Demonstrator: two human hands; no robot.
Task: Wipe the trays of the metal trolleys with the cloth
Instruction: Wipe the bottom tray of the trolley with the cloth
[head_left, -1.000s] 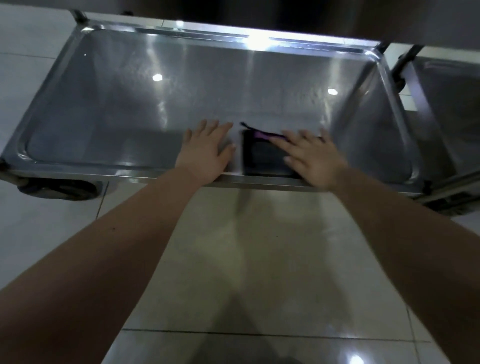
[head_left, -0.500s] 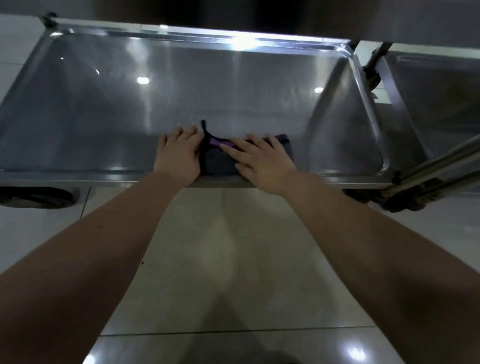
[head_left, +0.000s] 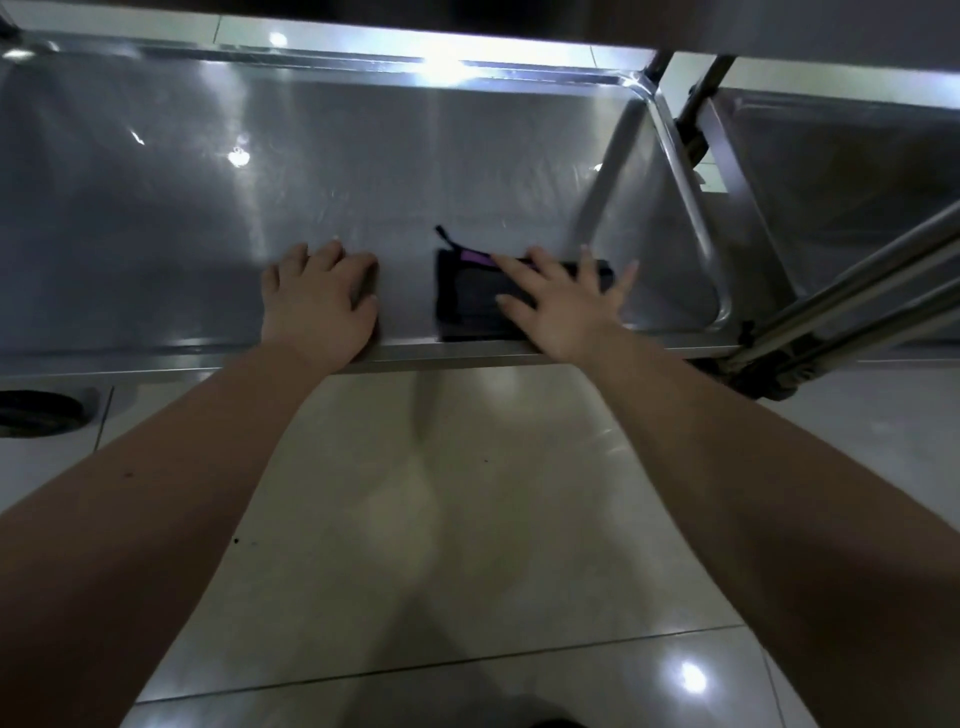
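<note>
A shiny metal trolley tray (head_left: 208, 208) fills the upper half of the head view. A folded dark cloth (head_left: 467, 301) with a purple strip lies flat on the tray near its front edge. My right hand (head_left: 561, 306) presses on the cloth's right part with fingers spread and straight. My left hand (head_left: 319, 304) rests on the bare tray just left of the cloth, fingers slightly bent, a gap between it and the cloth.
A second trolley's tray (head_left: 831, 182) stands to the right, with slanted metal tubes (head_left: 857, 291) crossing between. A black wheel (head_left: 36, 413) shows at lower left. Pale glossy floor tiles (head_left: 441, 519) lie below the tray's front rim.
My right hand has slid the cloth to the right along the front of the tray. A gap has opened between the cloth and my left hand, which stayed on the tray.
</note>
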